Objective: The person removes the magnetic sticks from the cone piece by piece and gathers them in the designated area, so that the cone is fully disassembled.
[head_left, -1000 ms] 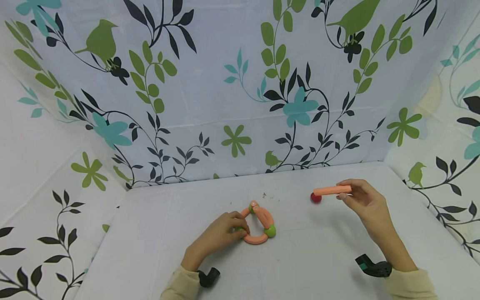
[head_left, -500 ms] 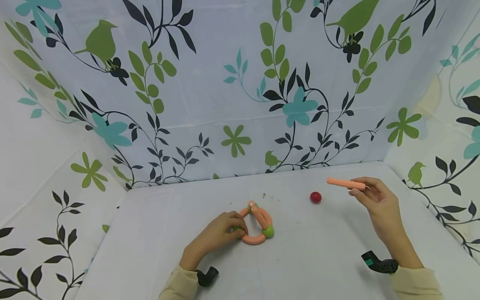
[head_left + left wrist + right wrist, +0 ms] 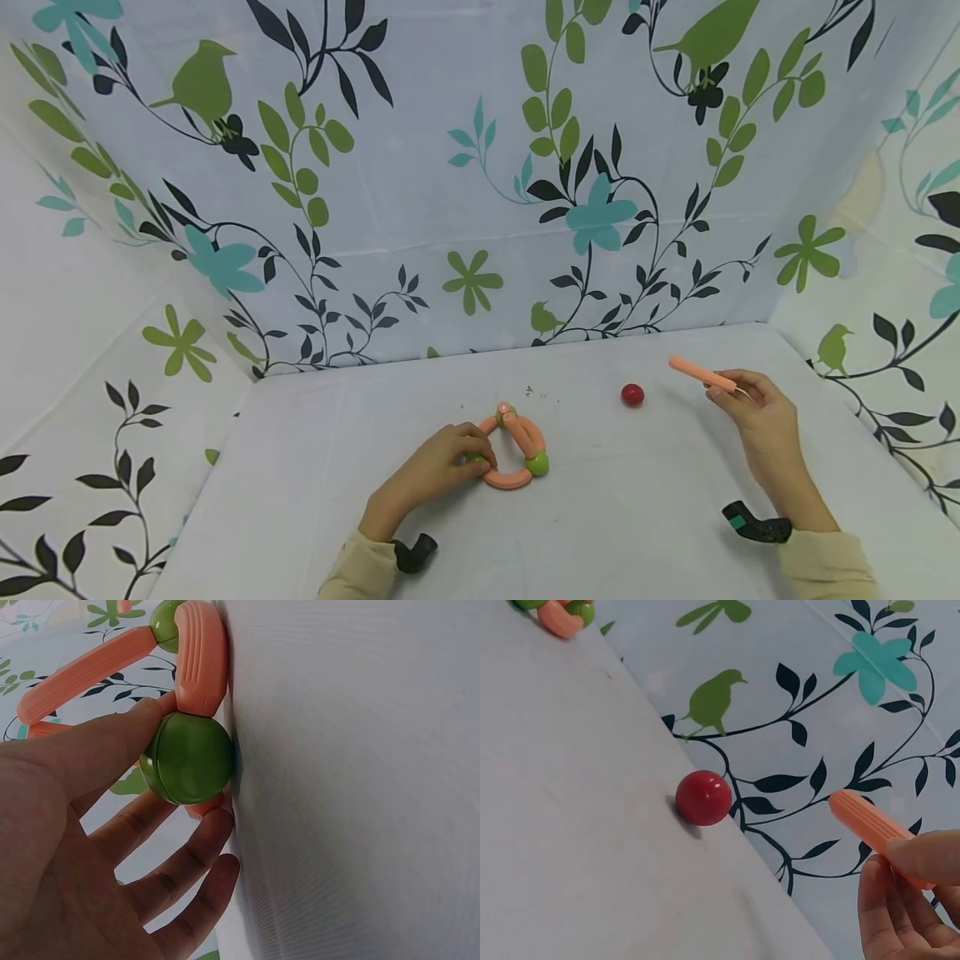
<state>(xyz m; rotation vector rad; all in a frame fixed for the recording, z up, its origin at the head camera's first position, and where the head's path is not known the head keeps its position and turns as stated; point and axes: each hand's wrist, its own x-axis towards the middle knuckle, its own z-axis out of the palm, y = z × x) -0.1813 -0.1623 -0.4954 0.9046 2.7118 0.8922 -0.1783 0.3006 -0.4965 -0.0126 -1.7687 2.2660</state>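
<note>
On the white table lies a ring-like build of curved and straight orange rods (image 3: pixel 508 479) joined by green balls (image 3: pixel 537 463). My left hand (image 3: pixel 444 460) is at its left side; in the left wrist view thumb and fingers grip around a green ball (image 3: pixel 191 759), the lower fingers loosely bent. Raised above the table at the right, my right hand (image 3: pixel 757 417) pinches a straight ridged orange rod (image 3: pixel 701 372) between thumb and fingers. A red ball (image 3: pixel 632 395) rests on the table left of that rod, apart from it.
Patterned cloth (image 3: pixel 480 208) with leaves and birds hangs behind the white table (image 3: pixel 600 533) and along both sides. Small dark specks (image 3: pixel 528 390) mark the surface behind the ring. Each wrist wears a black camera mount (image 3: pixel 757 523).
My right hand has moved right with the orange rod, away from the red ball, and the rod's far end has turned upward. The left hand stays nearly still on the build.
</note>
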